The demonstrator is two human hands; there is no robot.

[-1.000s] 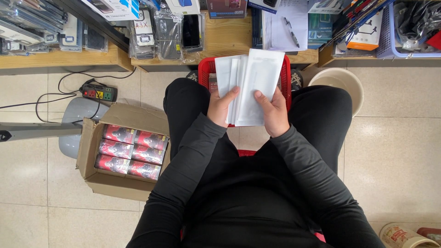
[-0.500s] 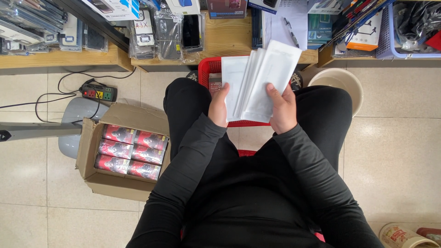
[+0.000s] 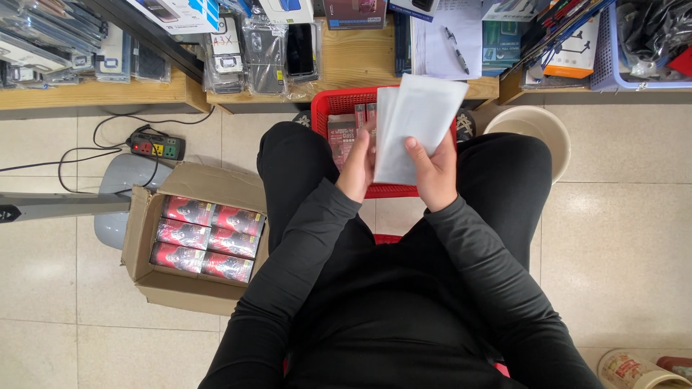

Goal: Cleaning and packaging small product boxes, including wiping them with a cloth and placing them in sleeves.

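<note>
I sit with both hands raised over my lap, above a red plastic basket [image 3: 331, 108] that stands on the floor between my knees. My right hand [image 3: 435, 173] grips a stack of flat white packets [image 3: 418, 126], thumb across the front. My left hand [image 3: 358, 166] touches the left edge of the stack with its fingers behind it. Dark red packets [image 3: 344, 133] lie inside the basket, partly hidden by the white stack.
An open cardboard box [image 3: 151, 274] with red packets [image 3: 205, 238] sits at my left. A power strip [image 3: 155, 146] and cables lie beyond it. A beige bucket [image 3: 533, 126] stands at the right. Wooden shelves [image 3: 353, 65] with phone cases run across the top.
The fanned white packets have been drawn together into one stack and shifted right. My left hand has slid to the stack's left edge, uncovering the red packets in the basket.
</note>
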